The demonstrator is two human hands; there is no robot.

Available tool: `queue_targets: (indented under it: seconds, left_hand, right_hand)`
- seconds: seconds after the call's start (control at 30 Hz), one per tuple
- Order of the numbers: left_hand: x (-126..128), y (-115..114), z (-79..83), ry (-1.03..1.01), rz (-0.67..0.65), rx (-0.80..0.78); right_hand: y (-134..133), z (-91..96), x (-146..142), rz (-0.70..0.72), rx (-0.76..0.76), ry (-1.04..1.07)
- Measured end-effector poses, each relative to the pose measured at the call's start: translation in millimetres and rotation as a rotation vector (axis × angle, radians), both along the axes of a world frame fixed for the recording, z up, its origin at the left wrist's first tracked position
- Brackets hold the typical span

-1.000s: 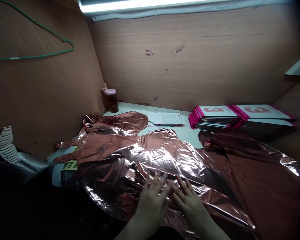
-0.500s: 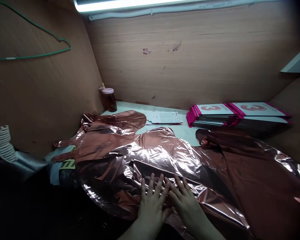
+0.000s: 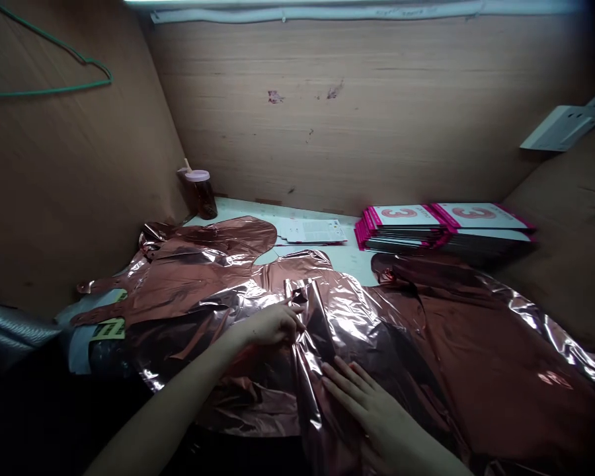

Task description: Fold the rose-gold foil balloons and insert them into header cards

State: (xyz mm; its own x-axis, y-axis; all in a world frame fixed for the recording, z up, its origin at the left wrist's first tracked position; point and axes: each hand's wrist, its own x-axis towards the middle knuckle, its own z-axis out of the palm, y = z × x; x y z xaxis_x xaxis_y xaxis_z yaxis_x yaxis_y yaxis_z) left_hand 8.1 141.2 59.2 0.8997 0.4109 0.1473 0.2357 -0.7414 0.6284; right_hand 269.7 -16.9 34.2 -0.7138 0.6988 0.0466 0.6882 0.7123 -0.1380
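Observation:
Flat, shiny rose-gold foil balloons (image 3: 178,291) lie spread and overlapping over the worktop. Near the middle, my left hand (image 3: 275,324) is closed, its fingers pinching the edge of a narrow folded foil balloon (image 3: 320,324) that runs toward me. My right hand (image 3: 364,396) rests on the lower part of that fold, palm down, fingers stretched out and holding nothing. On the right, another wide sheet of the same foil (image 3: 500,357) reaches past my right hand.
Stacked pink-and-white packets (image 3: 406,217) printed with a 3 stand at the back right. Printed cards (image 3: 315,230) lie left of them. A lidded drink cup (image 3: 204,197) stands in the back left corner. A green hanger (image 3: 54,90) hangs on the left wall.
My left hand has moved up and left and closed on the foil, raising a narrow fold. My right hand stays flat, slightly lower. The view has shifted to the right.

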Motion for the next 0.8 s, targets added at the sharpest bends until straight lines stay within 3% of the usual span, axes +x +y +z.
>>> queue_targets:
  seconds: [0.13,0.2,0.33,0.4,0.47,0.63,0.73,0.8]
  left_hand:
    - [22.6,-19.0,-11.5,0.047,0.023,0.138]
    - [33.3,-16.1,-21.3,0.151,0.008,0.238]
    - [47.4,19.6,-30.1,0.295,0.245,0.329]
    - [46.9,24.2,-26.7,0.291,0.33,0.349]
    - [36.2,5.7,-20.0,0.276,0.313,0.355]
    - [-27.8,-90.4,-11.5,0.216,0.032,0.322]
    - [-53.1,-123.2,-22.7,0.22,0.027,0.447]
    - [-53.2,-133.7,-36.6,0.129,0.084,0.595]
  right_hand:
    - [0.1,-30.9,-29.2,-0.052,0.273,-0.009]
    - [-0.5,-40.3,-36.9,-0.086,0.392,0.007]
    - [-3.0,-43.2,-45.7,-0.083,0.356,0.02]
    - [-4.0,-42.7,-48.1,-0.085,0.347,0.028]
    - [-4.2,-43.8,-49.3,-0.102,0.365,0.048]
    - [-3.9,-46.7,-46.9,-0.091,0.314,0.087]
    - [-2.5,-42.2,-44.3,-0.089,0.223,0.112]
    - [0.7,-37.2,-44.0,-0.089,0.151,0.119]
